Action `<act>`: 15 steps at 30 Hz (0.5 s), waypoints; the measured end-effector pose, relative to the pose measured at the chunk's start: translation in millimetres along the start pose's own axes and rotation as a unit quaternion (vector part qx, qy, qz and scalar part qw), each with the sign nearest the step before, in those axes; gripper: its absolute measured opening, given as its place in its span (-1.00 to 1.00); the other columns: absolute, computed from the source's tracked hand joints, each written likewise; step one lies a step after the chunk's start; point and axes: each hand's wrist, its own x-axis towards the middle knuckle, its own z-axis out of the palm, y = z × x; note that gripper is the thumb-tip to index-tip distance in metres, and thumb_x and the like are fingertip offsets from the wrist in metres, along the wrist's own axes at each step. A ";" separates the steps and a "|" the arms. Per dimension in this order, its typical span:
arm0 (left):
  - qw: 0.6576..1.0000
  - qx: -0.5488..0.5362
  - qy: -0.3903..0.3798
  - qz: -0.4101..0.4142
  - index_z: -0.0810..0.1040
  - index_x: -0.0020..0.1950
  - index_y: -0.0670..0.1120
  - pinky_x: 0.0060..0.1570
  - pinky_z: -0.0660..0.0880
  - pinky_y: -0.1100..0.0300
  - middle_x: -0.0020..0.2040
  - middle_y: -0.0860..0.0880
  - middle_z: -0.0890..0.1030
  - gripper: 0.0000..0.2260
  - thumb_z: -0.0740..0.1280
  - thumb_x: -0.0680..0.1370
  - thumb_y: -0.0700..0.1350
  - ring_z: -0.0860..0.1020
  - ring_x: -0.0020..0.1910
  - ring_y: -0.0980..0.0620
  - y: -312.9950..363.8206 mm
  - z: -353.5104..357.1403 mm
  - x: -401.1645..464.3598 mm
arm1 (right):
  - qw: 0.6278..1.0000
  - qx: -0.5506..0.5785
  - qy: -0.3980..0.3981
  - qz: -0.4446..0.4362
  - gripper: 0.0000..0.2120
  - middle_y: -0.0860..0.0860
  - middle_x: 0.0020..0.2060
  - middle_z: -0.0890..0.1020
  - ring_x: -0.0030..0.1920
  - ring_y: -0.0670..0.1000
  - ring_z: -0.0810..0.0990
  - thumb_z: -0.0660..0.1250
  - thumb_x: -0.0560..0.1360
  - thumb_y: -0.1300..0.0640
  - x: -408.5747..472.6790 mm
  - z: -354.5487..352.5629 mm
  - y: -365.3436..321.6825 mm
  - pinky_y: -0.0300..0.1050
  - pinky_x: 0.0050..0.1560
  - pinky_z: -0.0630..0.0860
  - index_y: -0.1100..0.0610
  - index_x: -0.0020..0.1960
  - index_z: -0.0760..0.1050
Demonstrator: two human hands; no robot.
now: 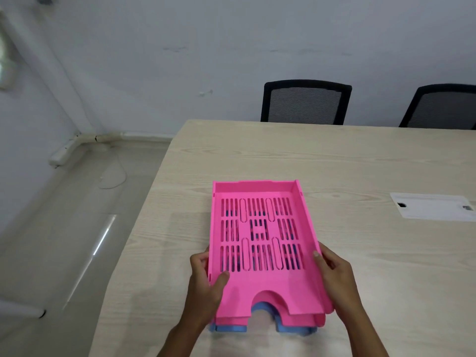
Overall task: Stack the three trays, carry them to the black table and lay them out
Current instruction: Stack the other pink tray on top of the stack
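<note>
Three trays lie nested in one stack on the light wooden table (360, 161). The top pink tray (242, 287) has a slotted floor and a rounded notch in its near edge. A second pink tray (318, 321) shows just under it, and a blue tray (293, 330) peeks out at the bottom. My left hand (206, 274) grips the stack's left side, thumb inside the top tray. My right hand (332, 269) grips the right side wall.
Two black mesh office chairs (305, 101) (443, 106) stand behind the table's far edge. A white cable-port plate (432, 206) is set into the table at the right. The table's left edge runs beside open floor with a loose white cable (113, 176).
</note>
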 end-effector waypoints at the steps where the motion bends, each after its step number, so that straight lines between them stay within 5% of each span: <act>1: 1.000 -0.002 0.001 0.001 0.29 0.10 0.09 0.02 0.52 0.19 0.14 0.05 0.56 -0.61 0.39 0.52 -0.29 0.59 0.02 0.31 0.3 1.2 0.2 | 1.000 0.002 -0.001 0.000 -0.71 -0.36 -0.05 0.69 0.06 -0.06 0.68 0.31 0.60 0.05 0.2 -1.2 0.0 0.14 0.11 0.65 -0.38 0.09 0.55; 5: 1.000 -0.010 0.002 -0.001 0.30 0.11 0.11 0.01 0.53 0.19 0.13 0.05 0.57 -0.63 0.40 0.45 -0.14 0.60 0.01 0.29 0.3 6.7 -0.7 | 1.000 0.002 0.002 0.006 -0.72 -0.37 -0.07 0.71 0.04 -0.05 0.70 0.31 0.60 0.03 1.3 -8.3 1.6 0.11 0.07 0.66 -0.40 0.10 0.56; 10: 1.000 -0.002 0.004 0.000 0.30 0.15 0.03 -0.03 0.49 0.28 0.12 0.05 0.57 -0.60 0.39 0.51 -0.32 0.59 0.00 0.34 -2.3 9.7 -2.0 | 1.000 -0.008 0.008 0.004 -0.73 -0.31 -0.03 0.72 0.01 -0.12 0.70 0.30 0.61 0.03 -0.3 -10.3 3.9 0.04 0.05 0.67 -0.30 0.21 0.55; 15: 1.000 0.000 0.012 -0.007 0.32 0.09 0.12 0.09 0.57 0.04 0.13 0.05 0.58 -0.60 0.39 0.52 -0.30 0.62 0.05 0.18 -5.9 1.5 -2.2 | 1.000 -0.014 0.001 0.004 -0.68 -0.17 0.14 0.69 0.12 -0.08 0.67 0.29 0.61 0.03 -1.1 -5.4 9.2 0.06 0.12 0.65 -0.12 0.36 0.54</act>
